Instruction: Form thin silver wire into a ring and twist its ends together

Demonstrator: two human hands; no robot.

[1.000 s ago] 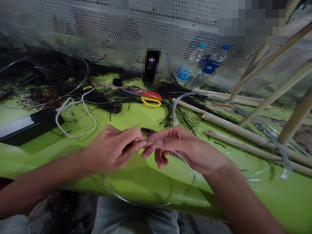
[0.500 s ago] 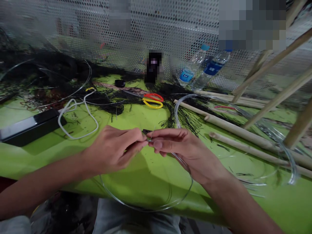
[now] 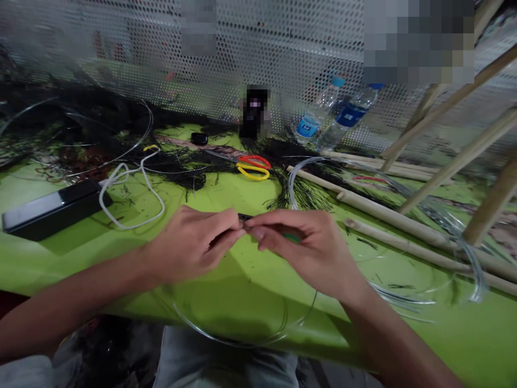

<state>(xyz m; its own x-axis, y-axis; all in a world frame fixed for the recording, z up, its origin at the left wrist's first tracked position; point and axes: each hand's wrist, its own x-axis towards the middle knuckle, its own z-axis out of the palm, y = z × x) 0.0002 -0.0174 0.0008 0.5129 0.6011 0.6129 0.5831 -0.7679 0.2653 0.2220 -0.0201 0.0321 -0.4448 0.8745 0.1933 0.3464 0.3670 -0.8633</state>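
My left hand [image 3: 194, 242] and my right hand [image 3: 307, 248] meet fingertip to fingertip above the green table [image 3: 242, 291]. Both pinch a thin clear wire [image 3: 242, 339] that hangs in a loop below the table's edge, over my lap. A small dark tool [image 3: 243, 217] lies on the table just behind my fingertips. My right hand's fingers are curled down, and a bit of green shows under them.
Red and yellow scissors [image 3: 252, 165] lie behind my hands among black fibres [image 3: 299, 194]. A black box [image 3: 52, 207] and white cord [image 3: 133, 188] sit at the left. Bamboo sticks [image 3: 404, 221], coiled clear line [image 3: 464, 253] and two water bottles [image 3: 335, 113] are at the right, before a perforated screen.
My right hand's fingers have curled in and turned down over the wire. The wire loop below has shifted slightly. My left hand has stayed almost where it was.
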